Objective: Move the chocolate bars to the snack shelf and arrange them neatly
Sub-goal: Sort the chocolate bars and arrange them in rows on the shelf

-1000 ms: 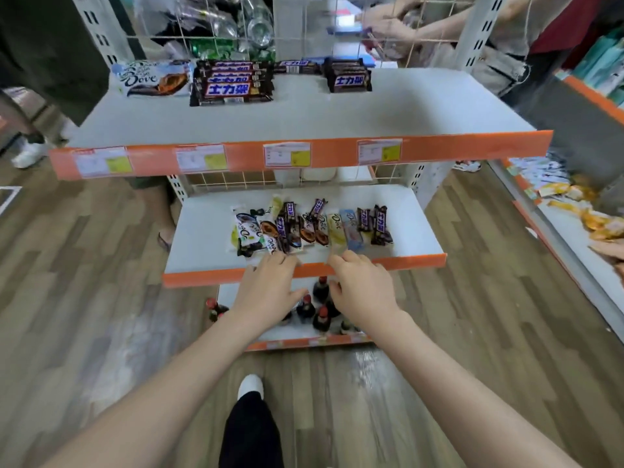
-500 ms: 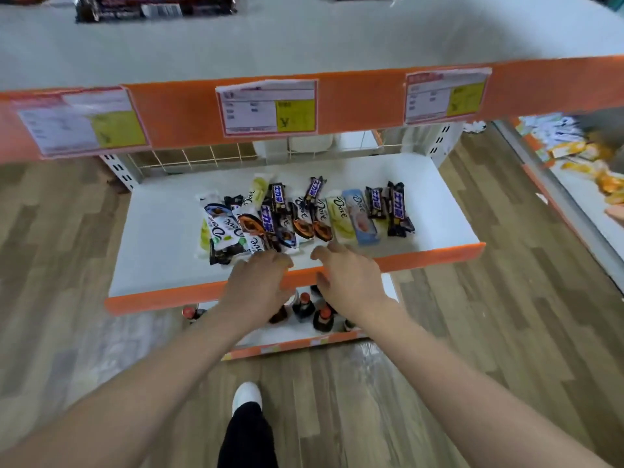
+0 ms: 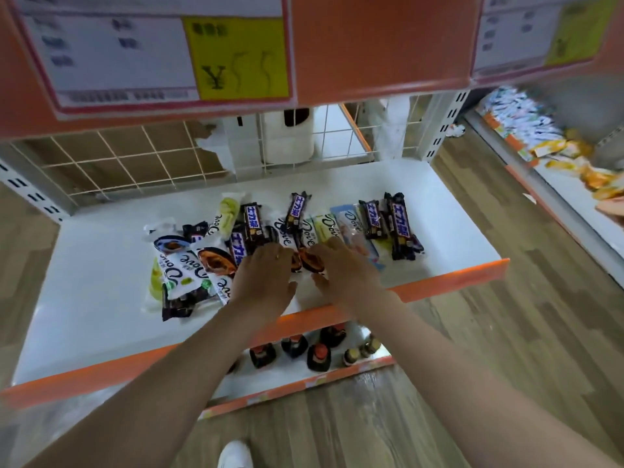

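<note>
Several chocolate bars lie in a loose heap on the white middle shelf (image 3: 101,315): white Dove bars (image 3: 182,268) at the left, dark Snickers bars (image 3: 398,228) at the right, more of both between. My left hand (image 3: 263,282) reaches over the shelf's orange front lip, and its fingertips touch the bars in the middle of the heap. My right hand (image 3: 344,271) lies beside it, fingers spread on a white Dove bar (image 3: 326,228) and a pale blue one (image 3: 353,231). Neither hand grips anything that I can see.
The orange front edge of the upper shelf (image 3: 371,45) with price labels hangs close overhead. Dark bottles (image 3: 317,356) stand on the bottom shelf below my wrists. A wire grid (image 3: 135,157) backs the middle shelf. Another rack with yellow packets (image 3: 574,153) stands at the right.
My head has dropped lower and closer, so the upper shelf's top is out of view. Both hands have moved forward from the orange lip onto the heap of bars.
</note>
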The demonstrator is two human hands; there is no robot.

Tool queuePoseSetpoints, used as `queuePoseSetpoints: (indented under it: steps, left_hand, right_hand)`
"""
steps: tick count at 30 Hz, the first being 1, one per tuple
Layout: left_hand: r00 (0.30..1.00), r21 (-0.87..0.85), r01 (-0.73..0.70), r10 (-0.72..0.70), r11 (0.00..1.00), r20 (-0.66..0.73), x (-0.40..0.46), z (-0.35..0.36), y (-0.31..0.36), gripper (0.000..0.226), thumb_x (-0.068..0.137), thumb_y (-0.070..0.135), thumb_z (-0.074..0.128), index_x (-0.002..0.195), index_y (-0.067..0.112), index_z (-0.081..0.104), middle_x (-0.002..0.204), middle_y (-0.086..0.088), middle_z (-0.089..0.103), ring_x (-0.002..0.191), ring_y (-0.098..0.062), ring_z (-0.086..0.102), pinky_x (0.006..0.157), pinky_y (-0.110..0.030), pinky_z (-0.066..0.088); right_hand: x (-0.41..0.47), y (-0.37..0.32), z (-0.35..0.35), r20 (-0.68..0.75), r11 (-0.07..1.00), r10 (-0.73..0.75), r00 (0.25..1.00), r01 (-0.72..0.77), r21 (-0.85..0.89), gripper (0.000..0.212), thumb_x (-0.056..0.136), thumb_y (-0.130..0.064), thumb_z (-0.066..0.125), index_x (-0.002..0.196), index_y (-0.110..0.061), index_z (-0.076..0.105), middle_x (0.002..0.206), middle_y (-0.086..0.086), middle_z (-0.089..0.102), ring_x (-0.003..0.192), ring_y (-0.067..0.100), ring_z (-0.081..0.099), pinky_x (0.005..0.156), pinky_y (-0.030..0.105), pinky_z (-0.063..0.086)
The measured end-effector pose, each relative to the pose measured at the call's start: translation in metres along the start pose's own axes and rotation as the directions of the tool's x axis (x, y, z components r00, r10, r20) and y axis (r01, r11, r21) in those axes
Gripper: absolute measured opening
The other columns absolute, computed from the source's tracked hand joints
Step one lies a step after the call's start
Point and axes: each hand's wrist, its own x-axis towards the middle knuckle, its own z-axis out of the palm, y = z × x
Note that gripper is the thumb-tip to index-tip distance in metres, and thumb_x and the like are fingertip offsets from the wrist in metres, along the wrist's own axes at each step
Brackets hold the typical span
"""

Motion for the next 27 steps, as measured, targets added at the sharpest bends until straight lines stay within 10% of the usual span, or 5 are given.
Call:
queuePoseSetpoints:
  steps: [8, 18, 21, 27]
  left_hand:
    - [0.999, 0.122, -0.012, 0.008, 0.992, 0.032, -0.002, 0.024, -0.007, 0.064, 0.095, 0.035, 0.041, 0.147, 0.017, 0.009, 0.153, -0.001, 0.014, 0.142, -0.020, 0.010, 0.117, -0.041, 0.005]
    - [0.996, 0.120, 0.086, -0.083, 0.989, -0.027, -0.013, 0.029, 0.021, 0.050, 0.094, 0.023, 0.041, 0.140, 0.014, 0.023, 0.144, -0.008, 0.025, 0.138, -0.025, 0.017, 0.115, -0.051, 0.003]
    - [0.999, 0.140, 0.049, -0.048, 0.989, -0.009, -0.012, 0.030, 0.033, 0.043, 0.095, 0.027, 0.040, 0.135, 0.013, 0.031, 0.140, -0.012, 0.031, 0.133, -0.029, 0.025, 0.112, -0.051, 0.012]
    - [0.988, 0.071, -0.149, 0.151, 0.986, -0.033, -0.003, 0.025, 0.020, 0.038, 0.093, 0.031, 0.041, 0.129, 0.020, 0.040, 0.127, -0.004, 0.040, 0.118, -0.024, 0.038, 0.092, -0.035, 0.033]
  right_hand:
    - [-0.002, 0.000, 0.027, -0.034, 0.996, -0.032, 0.999, 0.029, -0.088, 0.053, 0.088, -0.034, 0.055, 0.137, -0.032, 0.035, 0.142, -0.004, 0.037, 0.129, 0.021, 0.033, 0.099, 0.038, 0.035]
    - [-0.003, -0.003, 0.020, -0.047, 0.996, 0.016, 0.999, -0.020, -0.090, 0.038, 0.086, -0.033, 0.054, 0.123, -0.030, 0.048, 0.130, -0.006, 0.047, 0.123, 0.020, 0.039, 0.096, 0.036, 0.032]
    - [-0.007, 0.002, 0.010, -0.170, 0.981, 0.012, 0.985, -0.044, -0.188, 0.035, 0.076, -0.042, 0.063, 0.111, -0.035, 0.060, 0.116, -0.009, 0.058, 0.112, 0.017, 0.052, 0.093, 0.035, 0.038]
    - [-0.011, 0.016, 0.004, 0.032, 0.978, 0.085, 0.996, -0.078, -0.192, 0.045, 0.079, -0.033, 0.059, 0.121, -0.029, 0.046, 0.124, -0.004, 0.048, 0.117, 0.020, 0.044, 0.091, 0.032, 0.034]
